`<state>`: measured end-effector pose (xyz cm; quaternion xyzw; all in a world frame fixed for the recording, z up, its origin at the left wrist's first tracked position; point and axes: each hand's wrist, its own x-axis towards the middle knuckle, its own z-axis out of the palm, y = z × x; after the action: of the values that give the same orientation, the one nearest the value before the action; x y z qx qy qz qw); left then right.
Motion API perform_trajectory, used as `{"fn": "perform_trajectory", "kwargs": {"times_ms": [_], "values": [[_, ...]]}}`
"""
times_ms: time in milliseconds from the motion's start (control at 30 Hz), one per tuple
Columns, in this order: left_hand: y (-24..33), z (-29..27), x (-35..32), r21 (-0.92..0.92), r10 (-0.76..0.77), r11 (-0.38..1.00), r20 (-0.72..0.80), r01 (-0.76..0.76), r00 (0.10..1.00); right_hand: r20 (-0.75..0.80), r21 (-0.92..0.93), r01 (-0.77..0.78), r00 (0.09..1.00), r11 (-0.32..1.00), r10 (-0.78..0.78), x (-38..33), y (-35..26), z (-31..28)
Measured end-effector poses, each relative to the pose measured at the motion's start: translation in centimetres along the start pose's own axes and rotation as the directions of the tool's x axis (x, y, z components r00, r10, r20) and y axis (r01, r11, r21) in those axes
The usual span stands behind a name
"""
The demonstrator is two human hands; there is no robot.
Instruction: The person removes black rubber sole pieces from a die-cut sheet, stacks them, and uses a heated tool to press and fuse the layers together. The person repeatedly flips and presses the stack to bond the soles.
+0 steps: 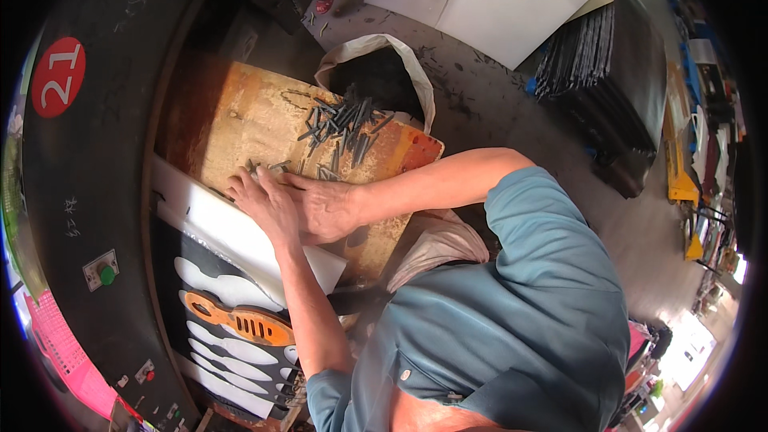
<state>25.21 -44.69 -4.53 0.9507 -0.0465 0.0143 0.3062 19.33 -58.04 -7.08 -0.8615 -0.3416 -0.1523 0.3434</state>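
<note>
My left hand (pixel 268 206) and my right hand (pixel 326 206) meet over a worn wooden board (pixel 260 100). The left fingers bend down together at small dark pieces; whatever they grip is hidden beneath them. My right hand lies against the left, its fingers mostly covered. A loose heap of thin dark strips (pixel 344 124) rests on the board just beyond my hands, with a few strips right at the fingertips. Beside my left wrist lies a thick white slab (pixel 212 212). Closer to me is a black sheet with white spoon-like shapes (pixel 228 284) and an orange slotted piece (pixel 240 320).
A black machine beam (pixel 104 168) with a green button (pixel 106 274) runs along the left. Past the board stands an open pale-rimmed sack (pixel 384 42). White sheets (pixel 512 0) and a stack of black sheets (pixel 600 80) are at the far right. Dark scraps litter the floor.
</note>
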Motion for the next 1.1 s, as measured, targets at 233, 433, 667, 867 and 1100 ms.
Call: {"fn": "perform_trajectory", "kwargs": {"times_ms": [233, 433, 667, 867, 1100], "values": [[1.0, -0.7, -2.2, -0.375, -0.066, 0.923, 0.062, 0.084, 0.996, 0.058, -0.377, 0.047, 0.998, 0.925, -0.027, -1.3, 1.5, -0.8], [0.9, 1.4, -1.7, 0.18, 0.021, 0.983, 0.009, -0.023, 1.0, 0.114, -0.291, 0.01, 0.993, 0.957, 0.024, -1.5, 2.3, -2.0], [2.7, 4.5, -2.0, 0.051, 0.079, 0.996, -0.074, -0.076, 0.994, -0.135, -0.348, -0.041, 0.991, 0.936, -0.007, -2.6, 6.8, -4.1], [5.4, 7.4, -0.8, -0.005, 0.213, 0.977, -0.065, -0.214, 0.975, -0.133, -0.28, -0.064, 0.991, 0.958, 0.027, -2.6, 9.2, -7.5], [10.8, 10.6, 1.0, -0.26, 0.245, 0.93, -0.091, -0.261, 0.965, -0.27, -0.199, -0.134, 0.96, 0.971, 0.077, -4.2, 13.6, -9.8]]}}
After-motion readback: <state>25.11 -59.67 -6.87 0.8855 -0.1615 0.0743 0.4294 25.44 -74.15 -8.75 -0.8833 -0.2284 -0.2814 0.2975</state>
